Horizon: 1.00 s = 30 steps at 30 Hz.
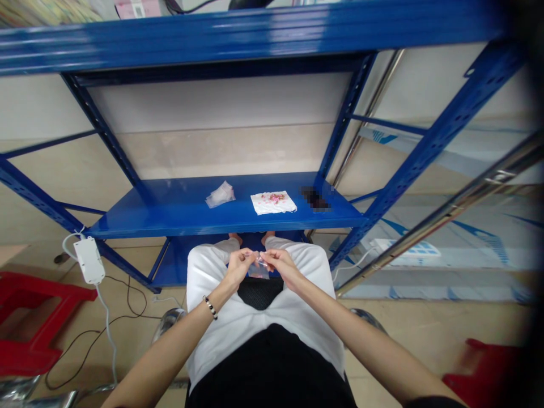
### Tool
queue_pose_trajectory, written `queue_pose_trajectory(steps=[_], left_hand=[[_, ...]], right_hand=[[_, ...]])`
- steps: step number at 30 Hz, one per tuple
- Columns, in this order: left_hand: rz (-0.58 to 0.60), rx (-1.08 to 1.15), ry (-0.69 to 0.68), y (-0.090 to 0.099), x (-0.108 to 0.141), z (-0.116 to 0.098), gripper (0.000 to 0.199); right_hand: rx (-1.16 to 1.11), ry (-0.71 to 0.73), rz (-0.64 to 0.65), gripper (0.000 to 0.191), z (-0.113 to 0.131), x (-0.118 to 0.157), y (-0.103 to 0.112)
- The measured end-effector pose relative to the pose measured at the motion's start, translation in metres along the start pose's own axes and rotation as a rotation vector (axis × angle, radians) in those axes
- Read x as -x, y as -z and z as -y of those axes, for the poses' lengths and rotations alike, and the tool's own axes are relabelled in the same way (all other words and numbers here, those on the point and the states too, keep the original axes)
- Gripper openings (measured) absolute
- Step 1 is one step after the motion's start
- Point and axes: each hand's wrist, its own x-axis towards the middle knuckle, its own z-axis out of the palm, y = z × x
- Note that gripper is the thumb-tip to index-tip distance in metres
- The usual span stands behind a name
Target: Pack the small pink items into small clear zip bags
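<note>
Two hands: from here I see my left hand and right hand closed in a pinch on a small clear plastic bag, held above the lap.
Bag handling: light, soft, slippery film; I'd take it by its top edge.
Shelf: a blue steel shelf ahead carries a white tissue with pink bits and folded clear bags.

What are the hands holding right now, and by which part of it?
The left hand and right hand both pinch a small clear plastic bag between their fingertips, apparently at its top edge; its lower part hangs below them.
</note>
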Motion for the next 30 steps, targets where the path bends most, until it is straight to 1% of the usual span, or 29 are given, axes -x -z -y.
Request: queue_pose_trajectory(steps=[3, 6, 9, 14, 16, 19, 21, 24, 28, 30], left_hand=[[-0.004, 0.006, -0.022, 0.001, -0.002, -0.002, 0.033], [0.041, 0.012, -0.049, 0.002, 0.0, -0.004, 0.038], [0.055, -0.017, -0.065, 0.002, 0.002, -0.002, 0.041], [0.06, 0.02, -0.04, 0.003, 0.0, -0.001, 0.041], [0.066, 0.021, -0.04, 0.002, 0.0, -0.004, 0.044], [0.144, 0.017, -0.044, -0.002, 0.003, -0.012, 0.053], [0.176, 0.012, -0.067, -0.004, 0.006, -0.017, 0.056], [0.142, -0.008, -0.086, -0.003, 0.006, -0.018, 0.057], [0.099, -0.026, -0.059, 0.001, -0.004, -0.01, 0.06], [0.101, -0.007, -0.038, 0.001, -0.009, -0.006, 0.055]], right_hand=[[-0.004, 0.012, -0.003, 0.043, -0.001, -0.001, 0.0], [0.027, 0.04, -0.055, 0.041, 0.0, 0.0, 0.001], [0.041, 0.043, -0.098, 0.041, 0.0, 0.002, 0.002], [0.001, -0.005, -0.034, 0.041, 0.004, 0.006, 0.003], [0.04, 0.018, -0.018, 0.042, 0.008, 0.006, 0.005], [0.097, 0.078, -0.036, 0.046, 0.015, 0.008, 0.009], [0.101, 0.109, -0.059, 0.049, 0.018, 0.009, 0.009], [0.09, 0.129, -0.046, 0.049, 0.02, 0.011, 0.006], [0.1, 0.178, 0.067, 0.042, 0.02, 0.008, 0.001], [0.103, 0.221, 0.057, 0.041, 0.019, 0.005, 0.002]])
